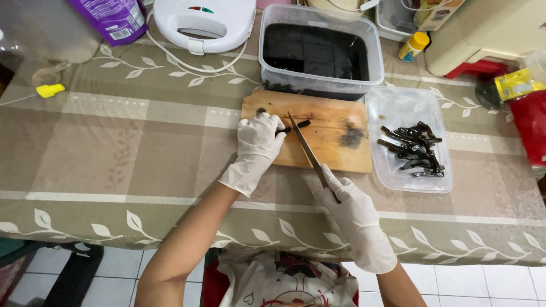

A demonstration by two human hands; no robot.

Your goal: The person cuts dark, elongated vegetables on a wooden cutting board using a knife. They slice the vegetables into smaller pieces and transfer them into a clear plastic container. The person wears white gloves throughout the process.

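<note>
A wooden cutting board (333, 149) lies on the table in front of me. My left hand (257, 142), in a white glove, presses down on a thin black strip (297, 125) at the board's left side. In my gloved right hand (350, 211) I grip a knife (305, 146) by its handle. Its blade points away from me, with the tip resting at the strip. A dark smear (351, 136) stains the board's right part.
A clear tub (318, 50) of black jelly stands behind the board. A clear tray (406, 111) with several cut black strips (414, 150) lies to the right. A white sandwich maker (202, 21), purple bag (111, 17), small yellow-capped bottle (413, 45) and beige appliance (489, 31) line the back.
</note>
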